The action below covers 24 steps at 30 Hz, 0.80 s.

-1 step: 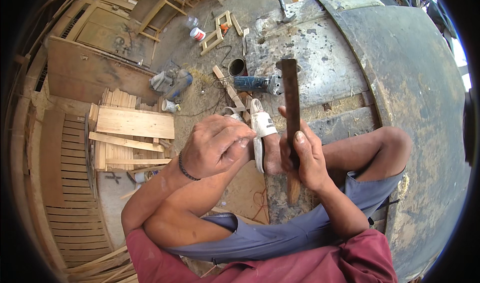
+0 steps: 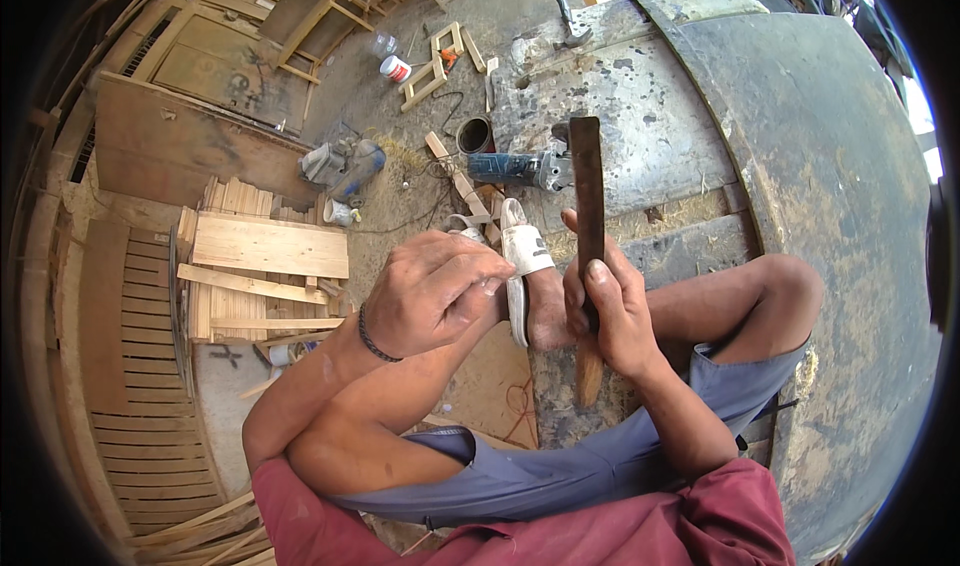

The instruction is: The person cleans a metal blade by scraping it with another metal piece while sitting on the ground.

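My right hand point(image 2: 615, 311) is closed around a chisel point(image 2: 586, 181). Its long, dark metal blade stands nearly upright above my fingers, and the wooden handle sticks out below them. My thumb presses on the blade's side. To the left, level with the chisel but apart from it, my left hand point(image 2: 435, 291) is closed with thumb and fingers pinched together. Whatever those fingertips may hold is hidden or too small to see. Beyond both hands, a blue angle grinder point(image 2: 505, 169) lies on the ground, its metal head pointing right, behind the chisel's blade.
A dark can point(image 2: 475, 134) stands behind the grinder. Farther off lie a hammer point(image 2: 572, 26) and a small wooden frame point(image 2: 425, 84), near a white-and-red tub point(image 2: 395, 69). Stacked boards point(image 2: 270, 244) are at left; a large worn sheet point(image 2: 840, 166) spans the right. My sandalled foot point(image 2: 525, 251) is between my hands.
The chisel and my right hand have shifted slightly to the right. My left hand has hardly moved.
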{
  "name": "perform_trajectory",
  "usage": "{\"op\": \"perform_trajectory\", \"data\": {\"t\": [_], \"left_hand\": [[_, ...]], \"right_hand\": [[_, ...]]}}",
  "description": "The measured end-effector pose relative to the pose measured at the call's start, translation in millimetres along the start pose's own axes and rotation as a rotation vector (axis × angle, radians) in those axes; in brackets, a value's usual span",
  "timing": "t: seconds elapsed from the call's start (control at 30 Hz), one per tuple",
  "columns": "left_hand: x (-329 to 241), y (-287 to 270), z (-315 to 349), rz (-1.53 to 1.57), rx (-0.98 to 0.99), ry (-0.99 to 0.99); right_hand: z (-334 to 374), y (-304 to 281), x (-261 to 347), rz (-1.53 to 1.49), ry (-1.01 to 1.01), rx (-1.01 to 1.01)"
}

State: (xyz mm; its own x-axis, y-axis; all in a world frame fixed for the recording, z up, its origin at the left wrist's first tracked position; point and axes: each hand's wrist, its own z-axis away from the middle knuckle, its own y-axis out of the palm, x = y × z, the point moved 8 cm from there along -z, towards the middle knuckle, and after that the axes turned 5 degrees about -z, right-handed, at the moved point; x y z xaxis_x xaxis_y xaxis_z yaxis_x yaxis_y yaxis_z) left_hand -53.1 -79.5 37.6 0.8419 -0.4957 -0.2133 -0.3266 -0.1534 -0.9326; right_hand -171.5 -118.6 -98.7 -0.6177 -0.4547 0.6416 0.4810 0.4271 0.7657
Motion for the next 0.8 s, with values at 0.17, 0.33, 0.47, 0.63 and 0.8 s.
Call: {"op": "perform_trajectory", "data": {"t": [0.17, 0.33, 0.47, 0.63, 0.8], "left_hand": [[5, 10, 0, 0.054, 0.035, -0.048], [8, 17, 2, 0.076, 0.068, -0.075], [10, 21, 4, 0.091, 0.1, -0.099], [9, 22, 4, 0.091, 0.133, -0.117], [10, 26, 5, 0.129, 0.187, -0.136]], "right_hand": [[-6, -15, -1, 0.151, 0.057, -0.12], [-5, -22, -7, 0.285, 0.049, -0.143], [-5, -21, -7, 0.323, 0.043, -0.112], [-5, -17, -4, 0.391, 0.013, -0.087], [-4, -18, -8, 0.393, 0.033, -0.09]]}}
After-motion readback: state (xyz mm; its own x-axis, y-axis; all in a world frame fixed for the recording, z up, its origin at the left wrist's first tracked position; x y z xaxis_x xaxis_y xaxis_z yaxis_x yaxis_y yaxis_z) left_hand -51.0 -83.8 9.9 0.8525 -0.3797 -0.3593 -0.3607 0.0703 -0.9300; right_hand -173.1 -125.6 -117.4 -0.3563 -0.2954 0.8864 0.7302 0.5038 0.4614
